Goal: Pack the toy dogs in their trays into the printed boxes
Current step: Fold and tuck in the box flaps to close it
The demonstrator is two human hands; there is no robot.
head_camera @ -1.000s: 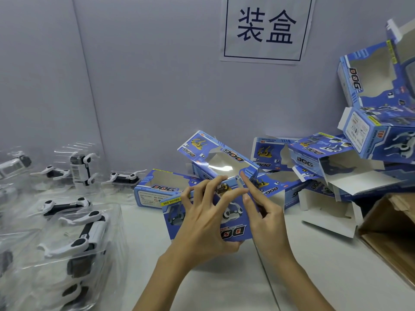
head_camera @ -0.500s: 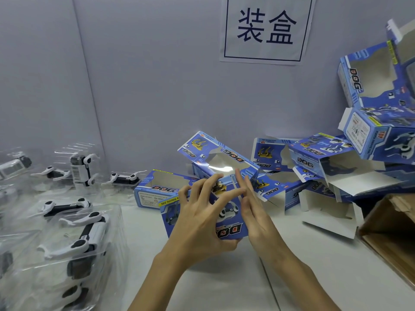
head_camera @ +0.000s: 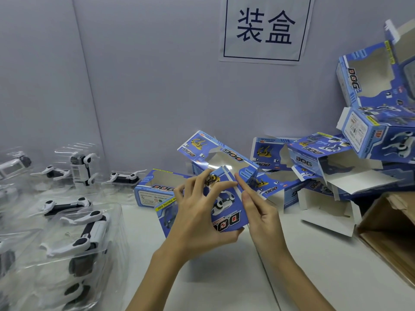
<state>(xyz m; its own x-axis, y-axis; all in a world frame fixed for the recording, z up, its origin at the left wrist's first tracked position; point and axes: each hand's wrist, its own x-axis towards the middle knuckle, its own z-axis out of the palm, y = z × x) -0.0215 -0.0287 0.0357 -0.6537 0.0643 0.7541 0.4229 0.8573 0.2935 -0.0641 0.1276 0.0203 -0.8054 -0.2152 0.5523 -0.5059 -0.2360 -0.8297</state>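
A blue printed "DOG" box [head_camera: 226,209] is held above the table's middle, its windowed top flap [head_camera: 215,151] standing open toward the wall. My left hand [head_camera: 197,218] grips the box, thumb under its lower edge and fingers spread over the printed face. My right hand [head_camera: 260,212] lies along the box's right side with straight fingers touching the edge. White and black toy dogs in clear plastic trays [head_camera: 76,239] lie at the left. I cannot tell what is inside the held box.
More blue boxes [head_camera: 332,167] are heaped at the right against the wall, several with open flaps. One box [head_camera: 155,189] lies behind my left hand. A brown cardboard carton [head_camera: 390,232] stands at the right edge. A paper sign [head_camera: 265,28] hangs on the wall.
The box has turned slightly and sits a little lower in my hands. My right fingers have slid along its right edge; my left hand keeps its grip.
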